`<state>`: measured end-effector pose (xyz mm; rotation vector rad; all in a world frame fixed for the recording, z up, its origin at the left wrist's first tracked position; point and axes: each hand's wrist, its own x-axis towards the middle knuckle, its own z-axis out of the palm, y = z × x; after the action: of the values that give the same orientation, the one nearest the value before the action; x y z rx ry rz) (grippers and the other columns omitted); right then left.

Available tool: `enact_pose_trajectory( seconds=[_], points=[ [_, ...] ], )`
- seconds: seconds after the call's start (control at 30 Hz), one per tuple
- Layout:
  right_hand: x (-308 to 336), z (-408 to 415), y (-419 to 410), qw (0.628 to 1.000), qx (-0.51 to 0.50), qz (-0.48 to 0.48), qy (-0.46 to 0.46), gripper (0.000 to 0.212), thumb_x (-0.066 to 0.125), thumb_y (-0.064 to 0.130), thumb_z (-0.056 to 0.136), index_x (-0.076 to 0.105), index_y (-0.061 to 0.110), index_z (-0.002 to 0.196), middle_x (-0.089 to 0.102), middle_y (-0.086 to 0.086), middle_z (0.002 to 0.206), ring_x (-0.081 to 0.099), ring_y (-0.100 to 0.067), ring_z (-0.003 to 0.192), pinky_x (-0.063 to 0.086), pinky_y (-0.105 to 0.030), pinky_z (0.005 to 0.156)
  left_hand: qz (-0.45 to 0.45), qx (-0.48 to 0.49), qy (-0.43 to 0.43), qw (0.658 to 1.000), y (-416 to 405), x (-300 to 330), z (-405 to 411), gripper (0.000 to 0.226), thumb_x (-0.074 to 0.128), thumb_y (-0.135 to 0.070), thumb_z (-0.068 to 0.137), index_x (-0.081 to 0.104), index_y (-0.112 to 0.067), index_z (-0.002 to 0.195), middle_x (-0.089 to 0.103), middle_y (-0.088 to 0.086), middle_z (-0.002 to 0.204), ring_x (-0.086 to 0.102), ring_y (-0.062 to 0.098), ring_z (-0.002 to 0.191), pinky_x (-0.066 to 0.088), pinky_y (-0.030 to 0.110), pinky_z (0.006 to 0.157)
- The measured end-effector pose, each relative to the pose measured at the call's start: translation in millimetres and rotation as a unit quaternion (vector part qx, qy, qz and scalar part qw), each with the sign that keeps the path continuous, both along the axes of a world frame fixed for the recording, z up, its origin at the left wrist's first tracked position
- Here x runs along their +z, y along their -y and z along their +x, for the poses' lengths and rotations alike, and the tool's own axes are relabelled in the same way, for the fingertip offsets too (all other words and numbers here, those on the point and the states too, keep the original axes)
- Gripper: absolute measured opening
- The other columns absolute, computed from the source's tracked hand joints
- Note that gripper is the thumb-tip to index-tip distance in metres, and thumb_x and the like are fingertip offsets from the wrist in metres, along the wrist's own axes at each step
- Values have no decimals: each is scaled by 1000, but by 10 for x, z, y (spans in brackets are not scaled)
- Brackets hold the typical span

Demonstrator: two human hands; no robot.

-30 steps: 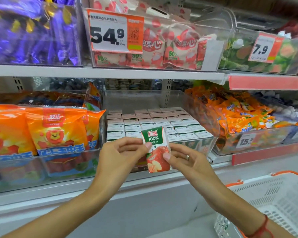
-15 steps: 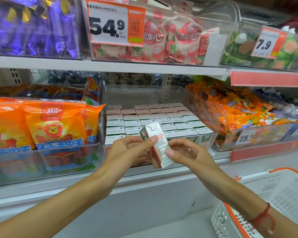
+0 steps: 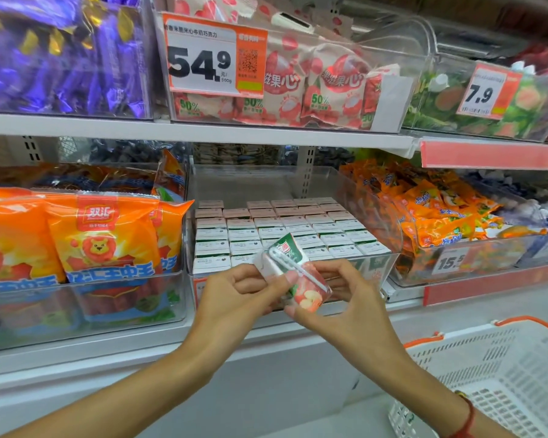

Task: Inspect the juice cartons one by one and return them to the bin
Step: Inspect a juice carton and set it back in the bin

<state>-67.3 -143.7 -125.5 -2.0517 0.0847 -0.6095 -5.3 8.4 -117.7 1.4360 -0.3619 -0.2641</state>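
So going left to right: the orange sausage packs with a lion cartoon (image 3: 102,241) read 双汇. Next over, the left hand (image 3: 234,298) and right hand (image 3: 345,298) both pinch one small red-and-green apple juice carton (image 3: 298,279), tilted on its side just in front of the clear plastic bin of matching cartons (image 3: 285,229), straw side facing up. So I'd say this one's mid-inspection and not put back yet, and no telling how many of the rest have been checked. Above, an orange price tag (image 3: 212,55) says 54.9, the pink bags read 50%, further right there's a 7.9 tag (image 3: 484,93), and below it one reading 15.5 (image 3: 453,262).
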Motion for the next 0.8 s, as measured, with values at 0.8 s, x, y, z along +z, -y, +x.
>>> enact_pose_trajectory(
  seconds=[0.8],
  points=[
    [-20,-41,-5,996,82,-23,2,53,84,40,68,58,36,114,67,22,107,64,1,101,49,-12,85,-5,12,49,999,-92,137,19,38,81,-35,59,71,-27,95,77,-12,82,73,1,77,51,7,59]
  ],
)
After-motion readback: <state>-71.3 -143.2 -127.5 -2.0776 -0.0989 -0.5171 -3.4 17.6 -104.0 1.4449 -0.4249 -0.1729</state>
